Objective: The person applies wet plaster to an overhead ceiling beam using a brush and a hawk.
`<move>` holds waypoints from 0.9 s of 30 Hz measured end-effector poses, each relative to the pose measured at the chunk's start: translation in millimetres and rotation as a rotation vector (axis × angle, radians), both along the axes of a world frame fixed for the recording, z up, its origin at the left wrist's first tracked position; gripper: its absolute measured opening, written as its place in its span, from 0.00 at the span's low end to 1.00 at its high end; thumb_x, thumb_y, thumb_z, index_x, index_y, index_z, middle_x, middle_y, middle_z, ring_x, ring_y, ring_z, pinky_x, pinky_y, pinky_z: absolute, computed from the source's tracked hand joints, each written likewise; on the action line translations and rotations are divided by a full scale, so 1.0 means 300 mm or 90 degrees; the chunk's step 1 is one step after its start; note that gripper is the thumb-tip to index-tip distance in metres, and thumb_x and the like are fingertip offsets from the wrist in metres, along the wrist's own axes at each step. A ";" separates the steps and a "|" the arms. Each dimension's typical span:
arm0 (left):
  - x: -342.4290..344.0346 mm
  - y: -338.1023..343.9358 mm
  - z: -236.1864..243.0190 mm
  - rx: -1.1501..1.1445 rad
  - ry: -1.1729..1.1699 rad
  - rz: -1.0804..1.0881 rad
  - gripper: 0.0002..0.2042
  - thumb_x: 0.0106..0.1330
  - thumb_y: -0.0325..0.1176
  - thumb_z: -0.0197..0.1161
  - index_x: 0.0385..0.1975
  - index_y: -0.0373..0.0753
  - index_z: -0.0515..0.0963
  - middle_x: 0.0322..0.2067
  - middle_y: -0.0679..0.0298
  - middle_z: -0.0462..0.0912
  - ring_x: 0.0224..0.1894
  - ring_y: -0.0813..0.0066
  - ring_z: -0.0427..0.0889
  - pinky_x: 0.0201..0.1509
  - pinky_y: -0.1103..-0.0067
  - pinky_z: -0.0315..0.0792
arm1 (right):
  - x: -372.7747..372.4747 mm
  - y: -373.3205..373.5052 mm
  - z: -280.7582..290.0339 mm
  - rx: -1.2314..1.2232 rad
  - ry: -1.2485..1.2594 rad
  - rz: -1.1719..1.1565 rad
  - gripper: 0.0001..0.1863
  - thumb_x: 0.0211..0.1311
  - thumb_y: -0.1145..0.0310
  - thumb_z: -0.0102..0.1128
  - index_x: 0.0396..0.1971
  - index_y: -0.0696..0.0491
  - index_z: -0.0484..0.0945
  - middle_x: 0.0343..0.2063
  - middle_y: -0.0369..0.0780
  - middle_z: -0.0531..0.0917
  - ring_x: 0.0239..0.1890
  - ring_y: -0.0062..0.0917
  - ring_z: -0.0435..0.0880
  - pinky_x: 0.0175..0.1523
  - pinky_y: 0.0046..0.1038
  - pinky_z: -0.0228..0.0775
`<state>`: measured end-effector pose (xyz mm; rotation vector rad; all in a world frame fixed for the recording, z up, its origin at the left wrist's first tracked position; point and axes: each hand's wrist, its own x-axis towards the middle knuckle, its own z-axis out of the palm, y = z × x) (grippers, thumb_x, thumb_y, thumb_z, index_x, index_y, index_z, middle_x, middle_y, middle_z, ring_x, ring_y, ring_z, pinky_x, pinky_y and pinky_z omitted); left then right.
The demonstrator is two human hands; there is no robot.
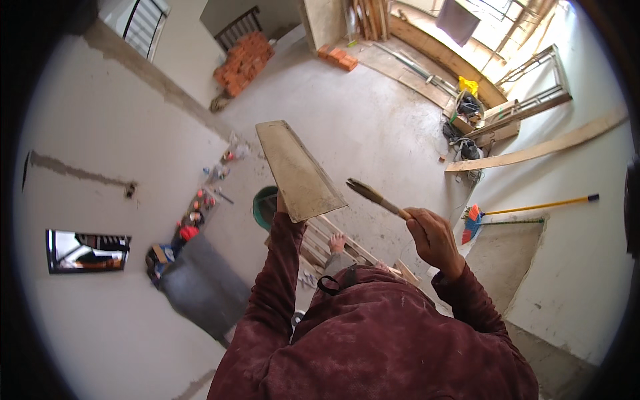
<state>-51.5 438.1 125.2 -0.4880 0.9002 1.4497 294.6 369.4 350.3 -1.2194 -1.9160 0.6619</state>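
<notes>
My left hand (281, 204) is under a long, flat, beige-grey plastering board (297, 170), wider at its near end. The board hides most of that hand's fingers, and it rests raised in front of me at a tilt. To its right, my right hand (432, 239) is closed round the pale handle of a narrow brush-like tool (373, 195). The tool's dark, notched tip points left toward the board, with a gap between them. Below both hands, a bare foot (337, 243) rests on a slatted wooden platform (319, 233).
A green bucket (262, 212) stands below the board. Orange bricks (244, 61) are stacked far left. A dark sheet-covered object (203, 283) sits lower left beside scattered items. At right, a plank (540, 143) leans on the wall near a yellow-handled broom (533, 205).
</notes>
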 end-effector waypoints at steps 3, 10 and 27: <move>-0.049 -0.122 -0.047 -0.008 -0.010 0.043 0.19 0.66 0.46 0.46 0.48 0.38 0.70 0.45 0.60 0.76 0.46 0.62 0.77 0.49 0.65 0.74 | -0.038 0.076 -0.068 -0.173 -0.018 0.038 0.08 0.60 0.71 0.50 0.33 0.61 0.73 0.19 0.47 0.75 0.20 0.38 0.75 0.26 0.32 0.65; -0.145 -0.629 -0.222 -0.165 -0.037 0.249 0.20 0.66 0.46 0.46 0.48 0.39 0.70 0.47 0.60 0.76 0.47 0.61 0.77 0.49 0.64 0.73 | -0.265 0.220 -0.532 -0.381 -0.172 0.196 0.10 0.58 0.68 0.46 0.32 0.59 0.71 0.23 0.53 0.75 0.27 0.48 0.75 0.33 0.42 0.65; -0.361 -0.962 -0.992 -0.095 -0.163 0.359 0.18 0.65 0.44 0.48 0.50 0.40 0.69 0.50 0.58 0.74 0.51 0.60 0.74 0.52 0.60 0.71 | -1.637 0.511 -2.021 -0.147 -0.479 0.464 0.12 0.54 0.70 0.49 0.37 0.52 0.79 0.25 0.45 0.82 0.28 0.34 0.83 0.30 0.34 0.74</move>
